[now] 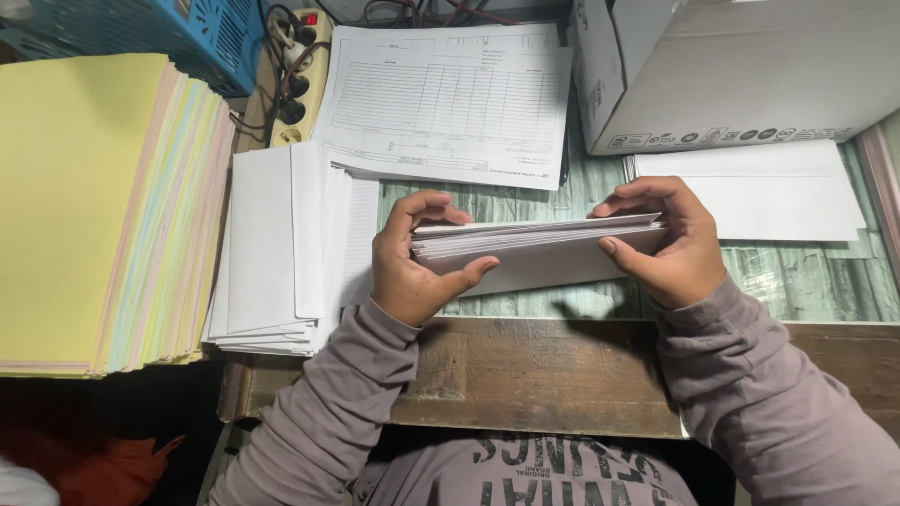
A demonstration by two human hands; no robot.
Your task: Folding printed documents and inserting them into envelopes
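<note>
Holding: both hands grip one bundle of white envelopes point(539, 245) between them, raised just above the worktop point(525, 365) in front of the person's chest.
Left hand: the left hand point(412, 267) clasps the bundle's left end, its fingers point(427, 204) curled over the top edge and the thumb pressed against the near face.
Right hand: the right hand point(670, 239) clasps the right end, fingers arched over the top edge and the thumb laid along the near side.
Bundle: long and flat, edges squared together, tilted slightly so the right end sits higher; it casts a shadow on the worktop just below.
Worktop: worn brown wood along the near edge, pale green plank-patterned covering further back.
Left of the hands: a stack of white sheets point(281, 248) lies just beside the left hand, and beyond it a thick pile of pastel paper point(94, 206) with a yellow sheet on top.
Behind the hands: a printed form with ruled tables point(441, 98) lies flat, well apart from the bundle.
Far right: a white cardboard box point(731, 70) stands at the back, with flat white envelopes point(769, 187) lying in front of it, near the right hand.
Far left back: a cream power strip point(300, 80) with dark plugs, and a blue plastic basket point(178, 33) beside it.
</note>
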